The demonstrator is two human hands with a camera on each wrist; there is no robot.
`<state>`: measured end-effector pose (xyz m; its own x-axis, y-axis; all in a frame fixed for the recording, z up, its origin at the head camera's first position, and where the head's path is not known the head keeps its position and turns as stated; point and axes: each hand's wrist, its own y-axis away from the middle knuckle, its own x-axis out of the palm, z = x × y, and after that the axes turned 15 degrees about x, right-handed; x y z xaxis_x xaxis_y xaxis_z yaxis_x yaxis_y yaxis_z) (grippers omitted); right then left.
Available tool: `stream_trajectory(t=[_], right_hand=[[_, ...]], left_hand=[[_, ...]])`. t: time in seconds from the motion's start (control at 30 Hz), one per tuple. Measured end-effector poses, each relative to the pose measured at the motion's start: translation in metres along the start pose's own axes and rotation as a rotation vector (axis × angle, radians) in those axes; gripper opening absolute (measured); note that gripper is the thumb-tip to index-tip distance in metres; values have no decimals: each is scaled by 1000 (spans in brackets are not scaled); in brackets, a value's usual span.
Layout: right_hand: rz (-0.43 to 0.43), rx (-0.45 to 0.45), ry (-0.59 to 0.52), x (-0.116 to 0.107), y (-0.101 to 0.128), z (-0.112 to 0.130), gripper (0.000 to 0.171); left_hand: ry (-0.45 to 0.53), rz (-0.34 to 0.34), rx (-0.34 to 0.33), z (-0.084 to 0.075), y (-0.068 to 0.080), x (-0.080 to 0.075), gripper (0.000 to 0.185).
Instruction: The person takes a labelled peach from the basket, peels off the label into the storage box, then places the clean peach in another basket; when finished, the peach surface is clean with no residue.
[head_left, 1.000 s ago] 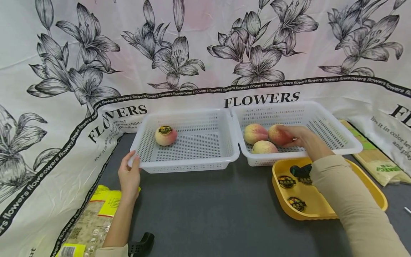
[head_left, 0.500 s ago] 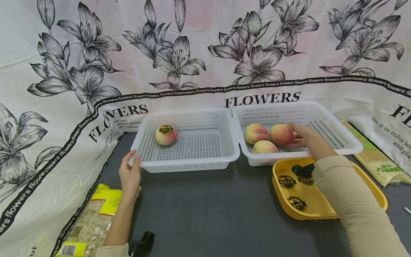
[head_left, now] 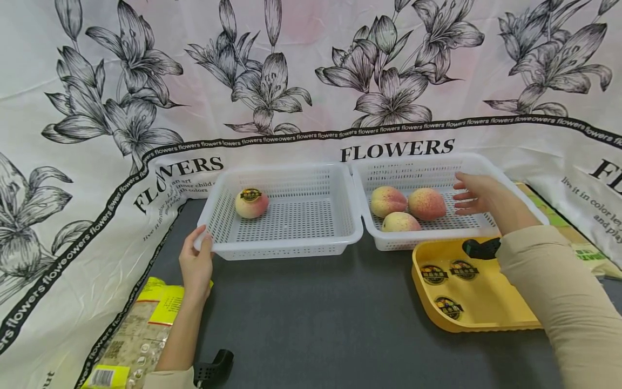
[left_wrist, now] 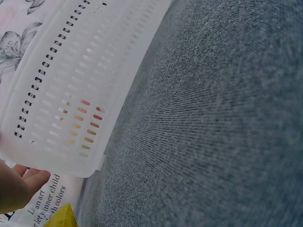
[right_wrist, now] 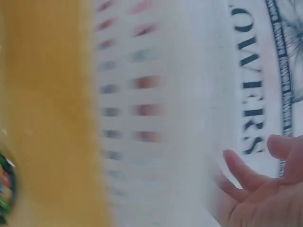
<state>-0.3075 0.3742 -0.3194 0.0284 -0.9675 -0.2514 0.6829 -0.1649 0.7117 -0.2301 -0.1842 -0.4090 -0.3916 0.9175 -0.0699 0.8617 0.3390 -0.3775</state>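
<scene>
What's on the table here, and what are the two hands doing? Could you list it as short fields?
left basket: white, holds one peach with a sticker on top
right basket: white, holds three peaches, no stickers showing
left hand: holds the left basket's near left corner
right hand: open over the right basket, beside the peaches, touching none
tray: yellow, in front of the right basket, three round stickers lying in it
table: dark grey mat
backdrop: flower-print cloth
</scene>
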Motion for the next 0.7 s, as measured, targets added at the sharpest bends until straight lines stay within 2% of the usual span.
stream_trajectory(t=[0.17, 0.27, 0.43, 0.57, 0.7], right_hand=[[-42, -48, 155, 5, 29, 34, 79], [-34, -97, 175, 18, 46, 60, 78], [39, -172, 119, 54, 64, 99, 76], [155, -193, 33, 91, 66, 124, 73], [262, -220, -9, 129, 62, 138, 68]], left_hand=[[-1, 0, -7, 0, 0, 0, 44], [0, 3, -13, 0, -1, -1, 44], [4, 2, -25, -1, -1, -1, 43], [-4, -2, -14, 0, -1, -2, 43], [-29, 0, -5, 0, -2, -1, 42]])
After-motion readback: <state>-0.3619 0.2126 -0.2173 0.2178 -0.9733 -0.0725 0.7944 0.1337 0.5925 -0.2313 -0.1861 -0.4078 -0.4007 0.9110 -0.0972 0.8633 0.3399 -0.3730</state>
